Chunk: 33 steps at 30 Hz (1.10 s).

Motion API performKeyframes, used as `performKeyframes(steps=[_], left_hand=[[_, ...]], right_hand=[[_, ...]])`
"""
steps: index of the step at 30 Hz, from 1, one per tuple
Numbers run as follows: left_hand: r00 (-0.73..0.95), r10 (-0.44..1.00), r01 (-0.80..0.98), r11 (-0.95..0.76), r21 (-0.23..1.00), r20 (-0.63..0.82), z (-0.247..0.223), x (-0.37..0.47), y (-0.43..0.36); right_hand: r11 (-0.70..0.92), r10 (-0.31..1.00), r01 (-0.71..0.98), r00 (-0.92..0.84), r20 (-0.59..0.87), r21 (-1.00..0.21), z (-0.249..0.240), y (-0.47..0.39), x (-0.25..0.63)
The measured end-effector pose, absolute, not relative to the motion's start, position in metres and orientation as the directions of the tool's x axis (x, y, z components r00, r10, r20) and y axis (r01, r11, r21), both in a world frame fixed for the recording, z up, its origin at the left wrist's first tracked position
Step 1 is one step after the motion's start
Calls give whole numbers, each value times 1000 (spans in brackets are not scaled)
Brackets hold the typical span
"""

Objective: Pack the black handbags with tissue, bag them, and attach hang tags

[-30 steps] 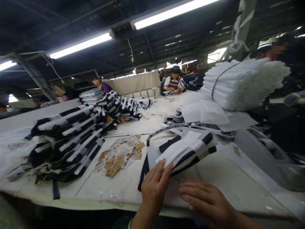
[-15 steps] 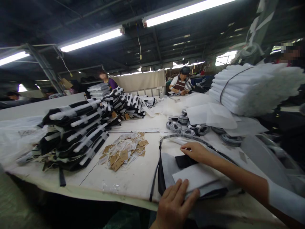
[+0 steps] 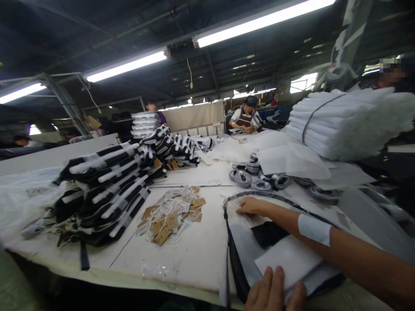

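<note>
My left hand [image 3: 270,291] lies at the bottom edge, fingers apart, on a folded white sheet [image 3: 288,259]. This sheet rests on a black and grey fabric item [image 3: 238,268] with a black strap [image 3: 227,224]. Reaching in from the right, my right hand [image 3: 249,205] has its fingers pressed together over thin clear material inside the strap's curve; what they pinch is too small to make out. A black flap [image 3: 269,233] shows between the two hands.
Tags with strings [image 3: 171,216] are heaped left of the item. Further left are stacked black-and-white bundles [image 3: 100,190]. Coiled grey straps [image 3: 243,178], thin white sheets [image 3: 288,160] and a tied white stack [image 3: 343,123] lie beyond. A person [image 3: 244,116] sits across the table.
The view has shifted, and the item and my left hand appear lower and further right. My right hand has moved off the black flap towards the strap's upper left curve.
</note>
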<state>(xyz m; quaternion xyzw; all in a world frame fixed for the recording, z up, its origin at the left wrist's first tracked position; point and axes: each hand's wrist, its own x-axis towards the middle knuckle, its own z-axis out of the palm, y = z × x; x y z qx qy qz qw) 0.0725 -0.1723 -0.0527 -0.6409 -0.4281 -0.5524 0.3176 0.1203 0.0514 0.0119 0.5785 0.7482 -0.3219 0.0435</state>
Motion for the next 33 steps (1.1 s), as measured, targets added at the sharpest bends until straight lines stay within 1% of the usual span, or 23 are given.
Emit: performKeyframes(steps=[3, 6, 9, 11, 13, 16, 18, 20, 22, 25, 27, 30, 33], left_hand=[[21, 198, 899, -432, 68, 980, -49, 76, -173], [15, 199, 898, -434, 74, 980, -52, 80, -172], [-41, 192, 895, -430, 121, 980, -60, 83, -171], [-58, 196, 894, -427, 138, 979, -62, 83, -172], [-19, 223, 893, -435, 117, 975, -61, 81, -173], [64, 274, 887, -457, 71, 960, -58, 76, -175], [75, 285, 887, -457, 67, 955, -58, 74, -176], [80, 306, 887, -457, 73, 949, -58, 73, -177], [118, 347, 878, -475, 66, 930, -55, 70, -180], [233, 410, 839, -544, 31, 882, -48, 62, -184], [293, 428, 811, -585, 15, 855, -43, 56, -186], [314, 466, 798, -602, 36, 827, -40, 50, -190], [311, 495, 787, -613, 72, 811, -42, 46, -194]], right_hand=[[36, 828, 815, -348, -439, -578, 9, 50, 127], [-3, 823, 674, -418, -385, -739, 9, 46, 126], [22, 811, 509, -513, -282, -861, 20, 37, 124], [67, 792, 408, -577, -200, -910, 31, 24, 127], [122, 768, 328, -629, -120, -937, 42, 5, 134], [268, 722, 251, -692, 21, -930, 48, -32, 156], [410, 645, 229, -757, 103, -883, 45, -57, 176], [528, 548, 229, -827, 122, -818, 38, -79, 194], [597, 493, 254, -865, 99, -761, 32, -95, 207], [665, 471, 255, -873, 128, -702, 27, -108, 215], [680, 464, 219, -868, 179, -700, 26, -112, 216], [689, 469, 162, -843, 264, -706, 23, -115, 220], [735, 471, 126, -801, 369, -666, 15, -120, 230]])
